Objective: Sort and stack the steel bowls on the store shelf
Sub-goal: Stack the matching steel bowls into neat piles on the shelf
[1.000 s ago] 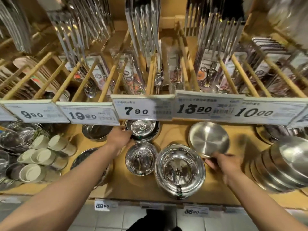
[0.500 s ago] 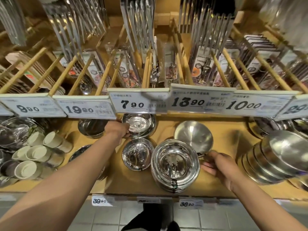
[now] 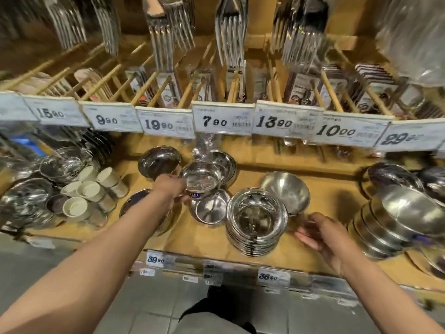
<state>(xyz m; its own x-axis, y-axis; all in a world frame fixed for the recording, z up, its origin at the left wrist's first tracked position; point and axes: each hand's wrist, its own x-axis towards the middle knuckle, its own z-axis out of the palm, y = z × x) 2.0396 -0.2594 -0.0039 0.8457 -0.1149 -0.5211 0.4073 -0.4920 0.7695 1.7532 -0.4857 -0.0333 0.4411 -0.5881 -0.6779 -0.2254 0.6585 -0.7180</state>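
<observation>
Left hand (image 3: 172,189) pinches a small bowl (image 3: 201,178) by its rim mid-shelf, light, stiff and slippery; right hand (image 3: 317,233) hovers open.

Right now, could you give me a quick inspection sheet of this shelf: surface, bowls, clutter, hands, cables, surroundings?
Surface: wooden shelf, bare patches between wares.
Job's things: small steel bowl lifted in the left hand; another small bowl below it; stack of bowls; matte bowl behind.
Clutter: cream cups.
Hands: left hand grips the small steel bowl; right hand open beside the stack.
Cables: nothing seen.
Surroundings: price tags, hanging cutlery above.
</observation>
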